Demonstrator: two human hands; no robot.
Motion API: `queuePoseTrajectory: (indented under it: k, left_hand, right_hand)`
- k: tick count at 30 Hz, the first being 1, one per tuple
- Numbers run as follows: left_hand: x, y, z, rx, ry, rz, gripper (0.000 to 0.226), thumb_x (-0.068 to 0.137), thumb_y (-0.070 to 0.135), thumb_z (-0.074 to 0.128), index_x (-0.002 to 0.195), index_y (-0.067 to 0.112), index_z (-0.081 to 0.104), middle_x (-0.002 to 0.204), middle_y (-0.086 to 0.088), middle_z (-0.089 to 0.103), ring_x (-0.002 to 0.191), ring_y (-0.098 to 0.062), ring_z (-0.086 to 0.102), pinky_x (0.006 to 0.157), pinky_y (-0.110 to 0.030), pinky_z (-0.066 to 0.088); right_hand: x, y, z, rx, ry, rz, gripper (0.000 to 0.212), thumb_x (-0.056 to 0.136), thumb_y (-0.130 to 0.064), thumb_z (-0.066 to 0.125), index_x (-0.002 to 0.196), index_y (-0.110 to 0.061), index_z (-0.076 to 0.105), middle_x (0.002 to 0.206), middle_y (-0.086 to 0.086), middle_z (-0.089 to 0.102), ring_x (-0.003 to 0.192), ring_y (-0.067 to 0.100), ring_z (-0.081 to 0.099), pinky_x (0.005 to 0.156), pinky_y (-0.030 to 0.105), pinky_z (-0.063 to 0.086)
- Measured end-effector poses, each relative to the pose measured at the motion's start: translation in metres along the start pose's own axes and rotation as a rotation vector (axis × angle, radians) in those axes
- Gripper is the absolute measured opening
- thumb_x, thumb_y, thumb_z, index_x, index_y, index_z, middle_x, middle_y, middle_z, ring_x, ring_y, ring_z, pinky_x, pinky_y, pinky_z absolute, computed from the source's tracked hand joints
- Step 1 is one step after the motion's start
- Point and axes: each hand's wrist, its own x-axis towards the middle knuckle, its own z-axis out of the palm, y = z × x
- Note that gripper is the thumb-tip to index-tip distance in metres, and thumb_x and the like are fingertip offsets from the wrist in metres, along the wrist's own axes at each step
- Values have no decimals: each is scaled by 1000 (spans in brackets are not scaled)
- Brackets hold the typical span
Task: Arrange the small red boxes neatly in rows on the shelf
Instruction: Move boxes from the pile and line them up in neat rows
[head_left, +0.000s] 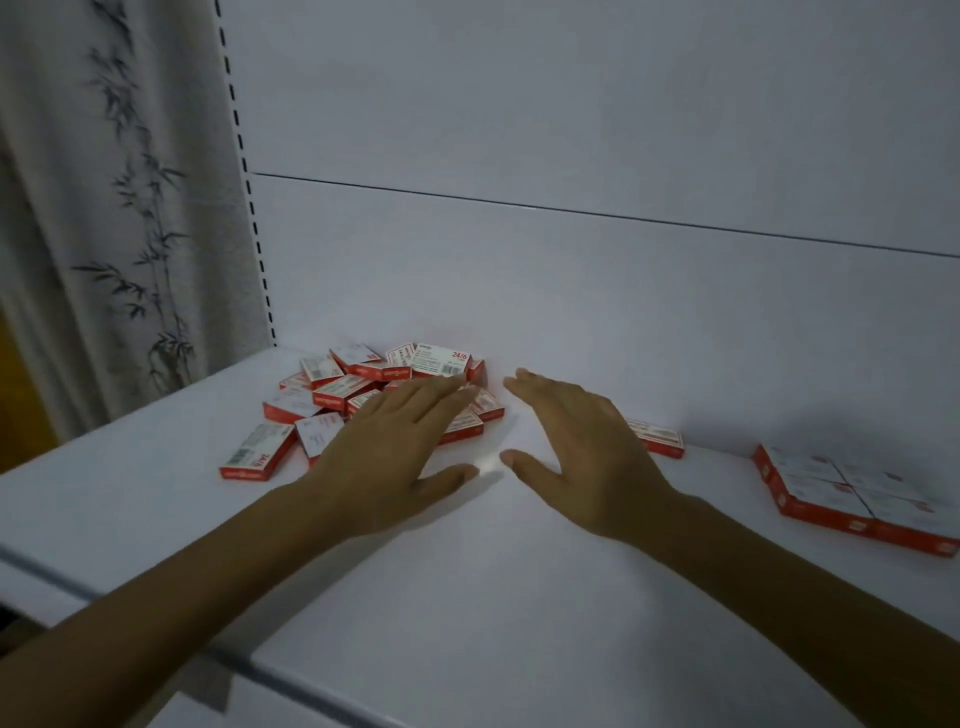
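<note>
A loose heap of small red boxes (363, 387) with white labels lies at the back left of the white shelf (467, 597). My left hand (395, 447) stretches flat over the heap's right side, fingers straight, hiding some boxes. My right hand (576, 441) is spread flat just right of the heap, holding nothing. A single red box (657, 439) lies behind my right hand, partly hidden. At the far right several red boxes (852, 493) sit tight together in a flat block.
The shelf's white back panel (571, 286) rises right behind the boxes. A slotted upright (249, 208) marks the shelf's left end, with a bamboo-print curtain (104, 208) beyond it. The shelf's front edge (156, 618) runs across the lower left.
</note>
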Motion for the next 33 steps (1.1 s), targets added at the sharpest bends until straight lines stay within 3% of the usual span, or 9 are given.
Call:
queuePoseTrajectory:
  k: [3,7,11,16,21,25,28,31,33]
  left_hand:
    - [-26,-25,-6,1,43,-112,78,81,70,24,146,27,23,152,3,28,139,-21,28,110,-44,26]
    - [-52,-40,0,-38,107,-240,76,81,65,35,140,18,37,144,-3,42,130,-24,40,104,-44,38]
    - [-54,-42,5,-100,161,-301,75,81,63,36,137,14,42,140,-5,46,129,-24,42,105,-43,38]
    - [-53,-41,6,-92,179,-281,74,81,61,34,138,14,42,140,-4,47,131,-23,40,105,-34,28]
    - [-54,-46,7,-149,192,-314,76,79,63,30,140,18,39,142,0,44,133,-20,36,107,-36,29]
    - [-54,-52,6,-209,233,-317,70,80,56,47,140,20,38,145,1,40,133,-18,35,109,-37,31]
    - [-51,-49,1,-272,241,-273,74,78,56,52,142,23,35,146,3,38,133,-11,32,108,-28,25]
    - [-36,-31,-9,-384,239,-178,70,78,52,61,139,26,38,140,6,46,119,3,34,99,-18,27]
    - [-21,-15,-12,-436,215,-103,65,80,46,64,137,26,41,133,7,53,113,3,42,94,-20,36]
  right_hand:
    - [20,-17,11,20,-92,10,63,90,-46,51,143,-24,26,148,-6,32,135,13,30,107,25,18]
    - [42,-42,30,65,-77,43,54,88,-46,54,136,-26,36,137,-6,47,121,14,45,99,30,33]
    - [62,-55,55,101,-63,124,44,84,-49,58,118,-24,48,121,-6,59,108,17,55,90,34,42]
    - [76,-59,83,113,-21,151,42,81,-53,61,108,-22,54,108,-6,65,97,15,61,85,34,47]
    - [80,-63,82,149,-15,175,34,80,-45,66,105,-23,61,106,-6,68,95,14,62,85,34,48]
    - [74,-61,63,235,-33,175,36,77,-40,71,109,-26,62,113,-6,66,97,13,62,81,26,52]
    - [57,-54,37,266,-27,119,38,76,-36,73,110,-26,61,119,-8,62,99,8,58,82,20,48]
    - [34,-42,11,294,80,-39,38,77,-44,68,104,-18,64,109,-4,67,94,4,59,78,25,52]
    - [15,-30,-5,290,105,-43,45,76,-50,65,103,-14,66,104,-2,69,89,6,63,72,22,55]
